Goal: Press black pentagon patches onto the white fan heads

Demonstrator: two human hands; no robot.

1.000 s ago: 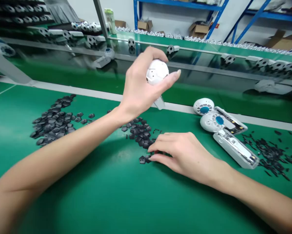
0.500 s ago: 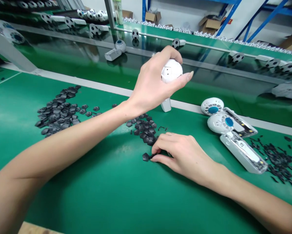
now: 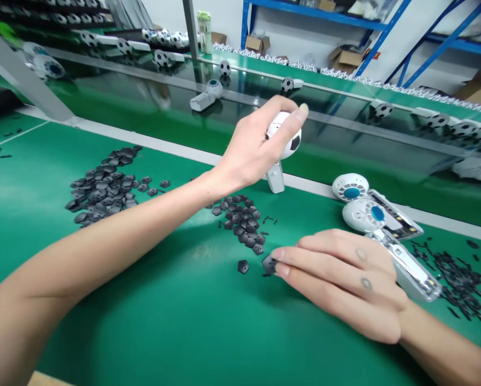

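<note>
- I have the left hand (image 3: 244, 153) closed around a white soccer-ball shell (image 3: 285, 131), fingers wrapped over its top, above the mat's far edge.
- The shell carries a few black panels on the side facing right; a white handle (image 3: 275, 179) sticks out below it.
- I read the right hand (image 3: 340, 284) as pinching a black pentagonal panel (image 3: 269, 264) between thumb and fingertips, low over the green mat (image 3: 103, 321).
- Just left of that pinch lies a single loose panel (image 3: 243, 266).
- Farther in, a heap of black panels (image 3: 240, 225) sits beneath the left wrist; a larger heap (image 3: 103, 187) lies on the left.
- To the right, two round white fan heads (image 3: 356, 201) with blue hubs lie against opened white handle housings (image 3: 409, 268), one showing a circuit board (image 3: 397, 214).
- Black strips (image 3: 457, 273) are scattered at far right.
- Finished soccer-ball pieces (image 3: 224, 68) stand along the far glass shelf (image 3: 248, 91), below blue racks (image 3: 324, 16).
</note>
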